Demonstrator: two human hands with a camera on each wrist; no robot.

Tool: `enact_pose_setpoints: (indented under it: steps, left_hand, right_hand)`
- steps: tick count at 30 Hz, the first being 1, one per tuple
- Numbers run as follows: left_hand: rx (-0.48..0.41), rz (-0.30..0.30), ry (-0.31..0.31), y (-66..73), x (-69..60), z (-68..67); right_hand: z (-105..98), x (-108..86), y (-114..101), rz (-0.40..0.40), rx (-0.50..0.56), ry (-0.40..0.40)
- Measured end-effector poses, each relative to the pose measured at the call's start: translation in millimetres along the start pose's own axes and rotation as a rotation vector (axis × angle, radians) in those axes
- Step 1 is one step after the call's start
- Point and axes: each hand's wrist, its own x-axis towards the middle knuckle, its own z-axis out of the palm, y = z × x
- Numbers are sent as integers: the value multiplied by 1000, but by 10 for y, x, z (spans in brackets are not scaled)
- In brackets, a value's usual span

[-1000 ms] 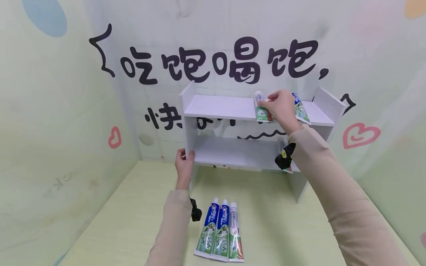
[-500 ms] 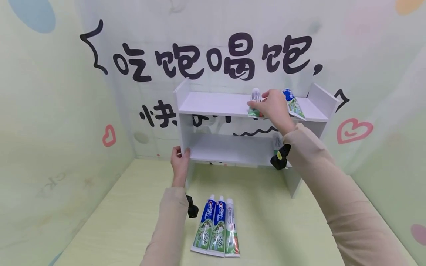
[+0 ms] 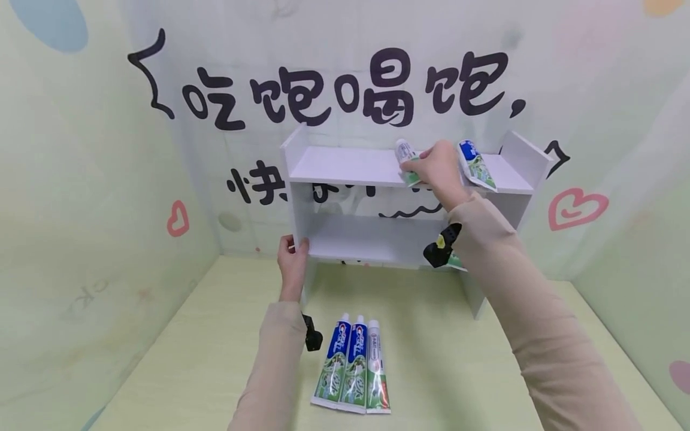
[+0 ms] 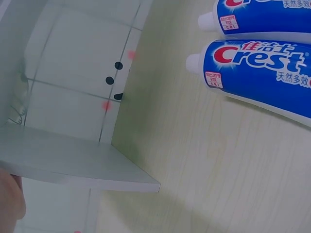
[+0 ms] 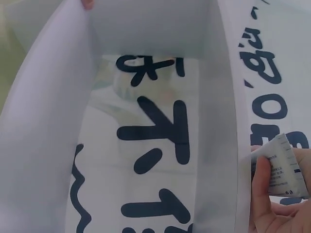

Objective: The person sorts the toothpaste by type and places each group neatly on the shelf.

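A white two-tier shelf rack (image 3: 350, 164) stands against the back wall. My left hand (image 3: 292, 266) grips its left side panel (image 4: 97, 170), level with the lower board. At the top board my right hand (image 3: 439, 170) pinches a white-and-green toothpaste tube (image 3: 404, 151), cap end up and tilted left. The right wrist view shows fingers around the flat end of this tube (image 5: 279, 170). Just right of that hand, a blue-and-green toothpaste tube (image 3: 475, 164) lies on the top board. Another tube (image 3: 457, 261) on the lower board is mostly hidden by my right wrist.
On the table in front of the rack, two blue-and-green Crest tubes (image 3: 356, 365) and one white-and-green tube (image 3: 378, 368) lie side by side, caps toward the rack. Printed walls (image 3: 237, 36) enclose the table at the back and both sides.
My right hand has shifted a little left along the top board, and the cap of its tube now leans left. The left hand keeps its grip on the panel.
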Motion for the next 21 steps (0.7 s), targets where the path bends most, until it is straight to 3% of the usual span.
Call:
enact_pose_setpoints:
  steps: [4, 10, 21]
  left_hand:
    - [-8, 7, -2, 29, 8, 21]
    - [-31, 18, 0, 41, -6, 31]
    - [-2, -9, 7, 3, -20, 20]
  right_hand:
    - [-83, -107, 70, 28, 104, 5]
    - [-136, -348, 223, 2, 218, 5]
    - [-10, -877, 635, 32, 474, -21]
